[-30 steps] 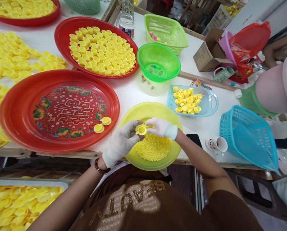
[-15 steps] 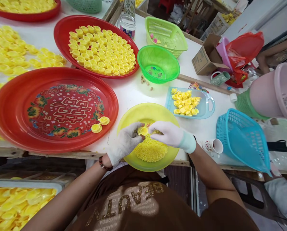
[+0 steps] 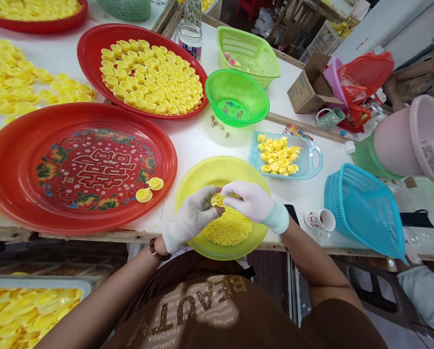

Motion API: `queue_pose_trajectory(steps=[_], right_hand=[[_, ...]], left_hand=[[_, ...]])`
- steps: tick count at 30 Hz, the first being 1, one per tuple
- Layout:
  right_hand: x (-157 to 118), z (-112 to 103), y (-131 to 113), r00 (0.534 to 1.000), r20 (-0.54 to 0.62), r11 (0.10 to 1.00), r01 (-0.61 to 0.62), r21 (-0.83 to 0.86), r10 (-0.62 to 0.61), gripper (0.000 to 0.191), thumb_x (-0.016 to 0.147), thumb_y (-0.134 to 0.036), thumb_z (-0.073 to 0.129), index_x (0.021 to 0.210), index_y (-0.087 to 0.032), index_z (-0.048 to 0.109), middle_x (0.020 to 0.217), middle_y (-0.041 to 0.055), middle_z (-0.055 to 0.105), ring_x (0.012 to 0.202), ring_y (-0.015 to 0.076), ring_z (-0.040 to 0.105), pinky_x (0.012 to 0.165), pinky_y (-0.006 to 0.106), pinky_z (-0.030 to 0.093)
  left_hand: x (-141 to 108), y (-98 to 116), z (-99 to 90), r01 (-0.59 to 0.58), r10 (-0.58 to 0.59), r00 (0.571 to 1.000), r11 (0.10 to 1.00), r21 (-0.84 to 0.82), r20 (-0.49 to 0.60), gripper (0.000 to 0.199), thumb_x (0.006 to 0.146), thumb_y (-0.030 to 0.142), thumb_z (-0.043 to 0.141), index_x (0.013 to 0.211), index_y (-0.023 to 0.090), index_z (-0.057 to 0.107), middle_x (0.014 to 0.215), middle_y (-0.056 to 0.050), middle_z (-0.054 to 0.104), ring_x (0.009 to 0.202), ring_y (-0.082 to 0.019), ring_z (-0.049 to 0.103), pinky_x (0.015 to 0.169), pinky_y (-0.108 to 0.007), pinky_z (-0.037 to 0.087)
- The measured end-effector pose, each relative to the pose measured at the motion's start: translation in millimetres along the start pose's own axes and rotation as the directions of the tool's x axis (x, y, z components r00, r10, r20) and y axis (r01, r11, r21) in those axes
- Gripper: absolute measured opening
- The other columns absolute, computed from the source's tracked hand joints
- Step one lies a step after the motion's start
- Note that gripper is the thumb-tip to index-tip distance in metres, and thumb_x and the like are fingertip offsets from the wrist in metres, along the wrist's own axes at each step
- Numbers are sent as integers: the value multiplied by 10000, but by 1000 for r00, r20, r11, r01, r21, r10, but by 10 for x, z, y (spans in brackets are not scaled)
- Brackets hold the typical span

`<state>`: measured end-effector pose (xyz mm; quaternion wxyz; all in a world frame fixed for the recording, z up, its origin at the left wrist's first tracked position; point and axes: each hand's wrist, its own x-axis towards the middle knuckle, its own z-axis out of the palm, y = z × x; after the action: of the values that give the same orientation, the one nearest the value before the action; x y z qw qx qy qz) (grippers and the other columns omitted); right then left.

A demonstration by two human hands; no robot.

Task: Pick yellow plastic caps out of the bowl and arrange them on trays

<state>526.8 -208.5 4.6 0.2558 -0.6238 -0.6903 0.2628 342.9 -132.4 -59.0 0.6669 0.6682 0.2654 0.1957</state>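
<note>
My left hand (image 3: 195, 215), in a white glove with bare fingertips, pinches a small yellow plastic cup piece (image 3: 217, 199) by its sides. My right hand (image 3: 246, 201), in a white glove with a pale green cuff, has its fingers closed together at the piece's right rim. What those fingers hold, if anything, is too small to make out. Both hands are over a yellow basin (image 3: 188, 177) with a heap of tiny yellow beads (image 3: 229, 230) in it. Several more yellow cup pieces (image 3: 280, 156) lie piled in a light blue scoop tray (image 3: 306, 167) beyond my right hand.
Left of the basin is a red patterned tray (image 3: 17, 169) bearing two yellow pieces (image 3: 149, 189). Another red tray (image 3: 88, 53), full of yellow cups, stands behind it. A green bowl (image 3: 253, 109), white mug (image 3: 320, 219) and blue basket (image 3: 362, 203) stand around the right side.
My right hand has moved slightly left and in, and its fingers now meet the rim of the yellow cup piece. My left hand keeps its hold on the piece.
</note>
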Motion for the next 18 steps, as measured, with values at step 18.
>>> queue_pose_trajectory(steps=[18], right_hand=[[-21, -26, -15, 975, -154, 949, -109, 295, 160, 153, 941, -259, 559, 1010, -216, 688, 819, -6, 687, 678, 122, 625, 670, 275, 520]], left_hand=[[7, -83, -35, -296, 419, 901, 788, 540, -117, 282, 845, 323, 757, 1105, 218, 734, 1418, -119, 522, 1285, -285, 547, 1078, -467, 485]])
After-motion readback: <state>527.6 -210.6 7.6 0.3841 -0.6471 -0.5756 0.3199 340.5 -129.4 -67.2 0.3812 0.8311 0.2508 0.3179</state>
